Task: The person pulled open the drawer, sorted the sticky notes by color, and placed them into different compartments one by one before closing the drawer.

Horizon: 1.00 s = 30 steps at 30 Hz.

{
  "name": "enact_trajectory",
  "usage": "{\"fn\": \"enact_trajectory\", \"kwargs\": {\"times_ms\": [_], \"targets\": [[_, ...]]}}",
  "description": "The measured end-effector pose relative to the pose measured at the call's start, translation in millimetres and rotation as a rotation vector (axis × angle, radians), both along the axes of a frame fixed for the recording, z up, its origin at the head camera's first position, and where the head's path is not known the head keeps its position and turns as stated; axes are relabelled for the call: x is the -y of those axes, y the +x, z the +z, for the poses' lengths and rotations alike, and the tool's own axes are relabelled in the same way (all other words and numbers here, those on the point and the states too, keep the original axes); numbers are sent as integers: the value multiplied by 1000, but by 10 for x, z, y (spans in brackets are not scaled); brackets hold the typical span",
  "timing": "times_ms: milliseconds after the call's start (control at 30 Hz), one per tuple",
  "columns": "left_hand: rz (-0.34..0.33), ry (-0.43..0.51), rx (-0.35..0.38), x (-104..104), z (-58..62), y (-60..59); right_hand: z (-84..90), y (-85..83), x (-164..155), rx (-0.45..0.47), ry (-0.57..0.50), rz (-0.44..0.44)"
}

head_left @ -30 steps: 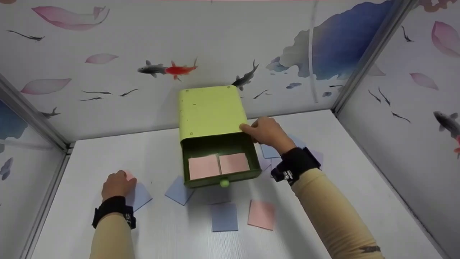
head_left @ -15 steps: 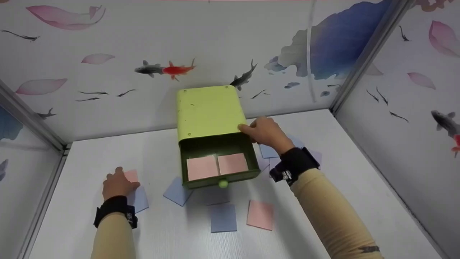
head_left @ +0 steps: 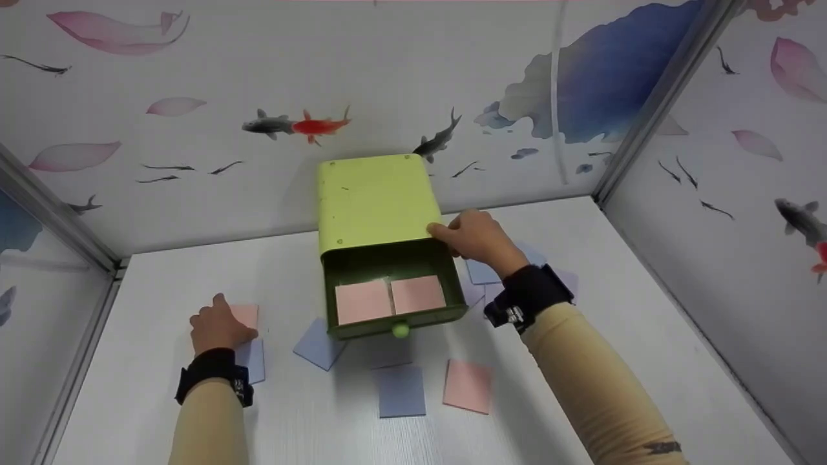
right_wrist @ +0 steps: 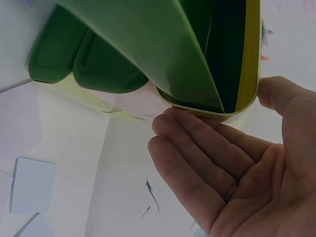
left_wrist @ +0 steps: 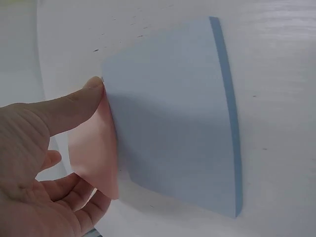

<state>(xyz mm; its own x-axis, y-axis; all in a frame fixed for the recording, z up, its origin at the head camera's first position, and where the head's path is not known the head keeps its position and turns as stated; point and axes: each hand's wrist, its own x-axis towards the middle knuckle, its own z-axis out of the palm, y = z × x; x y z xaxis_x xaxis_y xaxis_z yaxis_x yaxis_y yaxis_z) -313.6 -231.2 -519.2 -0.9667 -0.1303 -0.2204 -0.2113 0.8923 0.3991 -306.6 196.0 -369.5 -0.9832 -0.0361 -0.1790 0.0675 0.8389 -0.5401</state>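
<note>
In the head view my left hand (head_left: 216, 328) is at the table's left side. The left wrist view shows its thumb and fingers pinching opposite edges of a pink sticky note pad (left_wrist: 91, 158), which stands tilted beside a blue sticky note pad (left_wrist: 173, 113) lying on the table. My right hand (head_left: 478, 236) holds the front right corner of a green drawer cabinet (head_left: 378, 203), thumb on top and fingers along the side (right_wrist: 197, 153). The cabinet's top drawer (head_left: 433, 316) is pulled out. Two pink pads (head_left: 364, 302) lie inside it.
Before the drawer lie blue pads (head_left: 402, 391) and a pink pad (head_left: 468, 386). Blue and lilac pads (head_left: 484, 271) lie right of the cabinet, partly behind my right hand. Two lower drawers (right_wrist: 106, 66) appear closed in the right wrist view. A patterned wall (head_left: 213, 213) stands behind.
My left hand has shifted slightly right, and more of the pink pad shows beyond its fingers. The blue pad beside it has turned a little. My right hand and the cabinet have stayed put.
</note>
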Motion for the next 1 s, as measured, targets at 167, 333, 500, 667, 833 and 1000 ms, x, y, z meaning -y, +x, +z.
{"fn": "enact_trajectory", "kwargs": {"times_ms": [167, 333, 500, 667, 833, 1000], "targets": [[-22, 1, -3, -40, 35, -5, -4, -1, -4, -1, 2, -2], [-22, 1, 9, -38, 67, -9, 7, 4, -4, 6, 7, -4], [-33, -8, -24, 11, 61, -6, 15, 1, -3, 6, 13, 3], [-8, 23, -75, 32, 37, 2, 19, -5, -5, -7, 17, 17], [31, 40, -117, 1, 63, -6, 22, 0, -1, -12, 7, 21], [38, 84, -100, -43, 121, -9, 19, 1, -2, -7, 10, 24]]}}
